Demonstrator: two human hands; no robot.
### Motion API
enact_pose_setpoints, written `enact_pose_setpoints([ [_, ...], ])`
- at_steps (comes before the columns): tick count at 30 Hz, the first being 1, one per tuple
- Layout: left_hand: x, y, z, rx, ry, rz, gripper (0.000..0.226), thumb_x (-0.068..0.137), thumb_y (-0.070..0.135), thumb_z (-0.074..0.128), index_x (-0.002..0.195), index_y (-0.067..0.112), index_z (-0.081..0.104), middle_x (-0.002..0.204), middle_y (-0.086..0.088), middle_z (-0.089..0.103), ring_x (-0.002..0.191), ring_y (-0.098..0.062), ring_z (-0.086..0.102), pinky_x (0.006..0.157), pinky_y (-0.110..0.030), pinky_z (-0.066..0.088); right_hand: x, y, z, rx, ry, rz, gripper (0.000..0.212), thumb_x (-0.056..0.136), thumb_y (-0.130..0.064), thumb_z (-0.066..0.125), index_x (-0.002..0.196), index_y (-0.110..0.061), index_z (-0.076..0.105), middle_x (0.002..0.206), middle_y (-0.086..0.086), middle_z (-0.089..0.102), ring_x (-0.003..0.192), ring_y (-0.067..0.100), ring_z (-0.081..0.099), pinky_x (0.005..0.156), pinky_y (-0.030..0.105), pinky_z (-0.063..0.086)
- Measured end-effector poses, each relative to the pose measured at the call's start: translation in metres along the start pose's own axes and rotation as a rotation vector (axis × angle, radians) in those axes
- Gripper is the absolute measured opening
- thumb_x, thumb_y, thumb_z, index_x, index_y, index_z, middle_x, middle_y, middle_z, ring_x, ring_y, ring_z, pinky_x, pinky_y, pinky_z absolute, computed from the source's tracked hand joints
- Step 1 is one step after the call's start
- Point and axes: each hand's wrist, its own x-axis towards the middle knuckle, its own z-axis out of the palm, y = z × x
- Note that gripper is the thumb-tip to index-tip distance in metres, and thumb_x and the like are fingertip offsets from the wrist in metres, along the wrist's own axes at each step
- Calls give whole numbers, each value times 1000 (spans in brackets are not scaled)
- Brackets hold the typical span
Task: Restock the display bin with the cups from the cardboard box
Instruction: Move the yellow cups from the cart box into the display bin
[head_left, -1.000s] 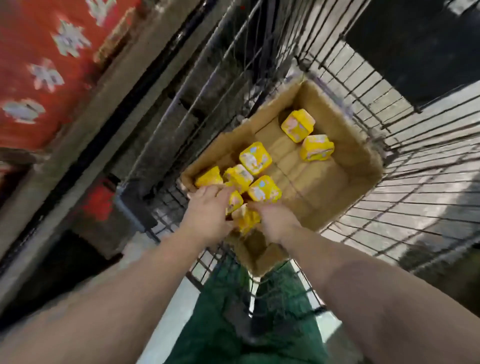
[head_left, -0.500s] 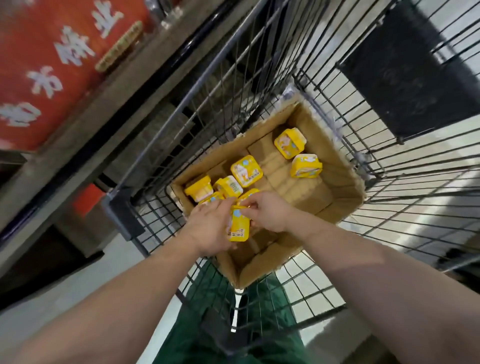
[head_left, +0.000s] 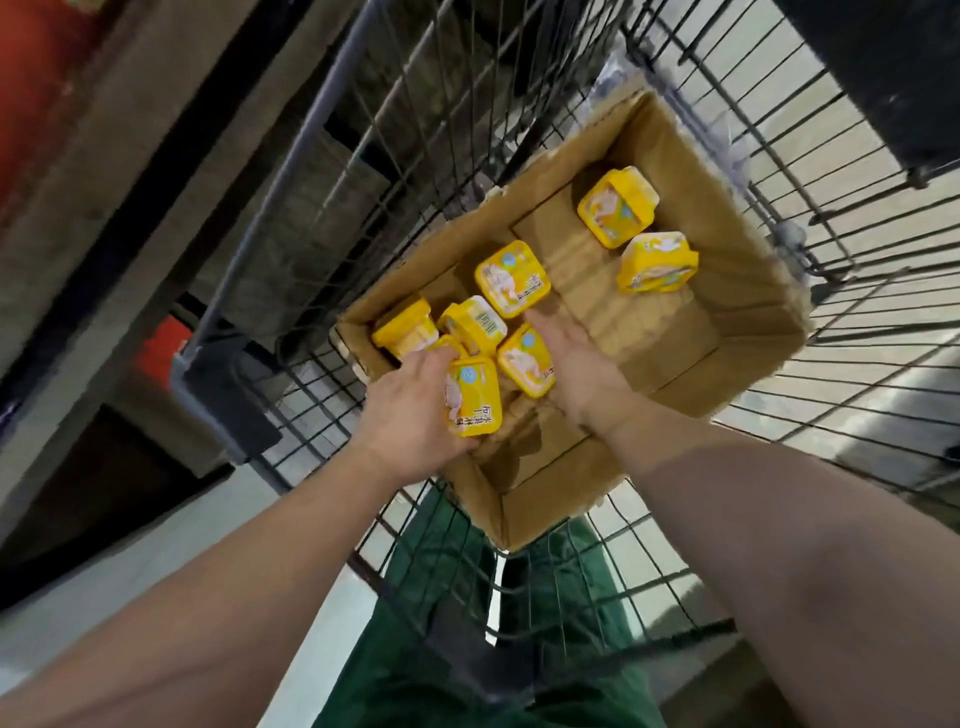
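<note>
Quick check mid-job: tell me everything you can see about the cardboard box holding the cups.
The cardboard box is plain brown corrugated board, open at the top, with its flaps up and ragged torn edges. It sits tilted inside a wire mesh cart. Its floor is mostly bare. Seven yellow cups show: two at the far end, the others bunched at the near left. The left hand grips one cup above the near corner; the right hand reaches in, fingers against another cup.
</note>
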Motion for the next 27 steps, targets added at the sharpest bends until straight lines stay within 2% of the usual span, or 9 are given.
enact_pose_setpoints([
  [3, -1, 2, 0, 28, -10, -2, 96, 61, 51, 82, 139, 22, 33, 134, -3, 46, 120, -26, 50, 97, -43, 42, -3, 2, -1, 8, 27, 15, 93, 75, -9, 72, 147, -37, 21, 147, 10, 35, 127, 32, 46, 101, 37, 41],
  [7, -7, 8, -16, -53, -76, -28, 99, 60, 48, 83, 140, 22, 30, 135, -5, 44, 121, -28, 48, 98, -41, 43, -37, -3, -22, 34, -36, 24, 95, 70, -18, 80, 144, -38, 23, 123, 4, 54, 108, 28, 58, 88, 33, 46],
  [9, -13, 13, -32, -114, -93, -50, 99, 61, 41, 84, 141, 22, 29, 134, -6, 42, 121, -28, 48, 97, -38, 42, -62, -11, -39, 32, -23, 25, 98, 66, -19, 83, 143, -36, 26, 122, 4, 54, 109, 27, 58, 90, 33, 47],
  [11, -22, 19, -50, -151, -81, -49, 100, 60, 38, 84, 141, 22, 29, 133, -7, 42, 121, -28, 47, 96, -36, 41, -88, -23, -56, 14, 6, 21, 101, 62, -21, 86, 143, -35, 26, 130, 10, 51, 116, 32, 55, 93, 36, 48],
  [13, -32, 24, -69, -161, -61, -17, 100, 59, 39, 85, 140, 20, 30, 130, -8, 44, 121, -27, 48, 96, -36, 42, -115, -41, -72, 11, 39, -9, 106, 61, -22, 87, 144, -37, 24, 135, 9, 49, 119, 30, 53, 94, 34, 47],
  [20, -93, 22, -125, -223, 63, 44, 92, 56, 40, 87, 131, 17, 39, 122, -8, 48, 115, -25, 50, 91, -31, 43, -191, -111, -107, 80, 212, -112, 104, 62, -29, 88, 142, -34, 22, 130, 0, 55, 117, 23, 56, 94, 31, 46],
  [25, -168, -9, -148, -324, 191, 104, 77, 55, 39, 89, 116, 18, 47, 98, 6, 55, 88, -12, 56, 74, -25, 45, -235, -171, -108, 68, 258, -329, 102, 60, -25, 90, 140, -27, 27, 121, -7, 47, 115, 17, 50, 95, 32, 45],
  [27, -206, -33, -148, -385, 237, 83, 78, 52, 36, 91, 113, 19, 47, 96, 5, 60, 86, -13, 59, 76, -28, 49, -253, -198, -96, 29, 235, -423, 100, 59, -24, 91, 138, -27, 30, 118, -4, 52, 112, 17, 54, 95, 36, 47],
])
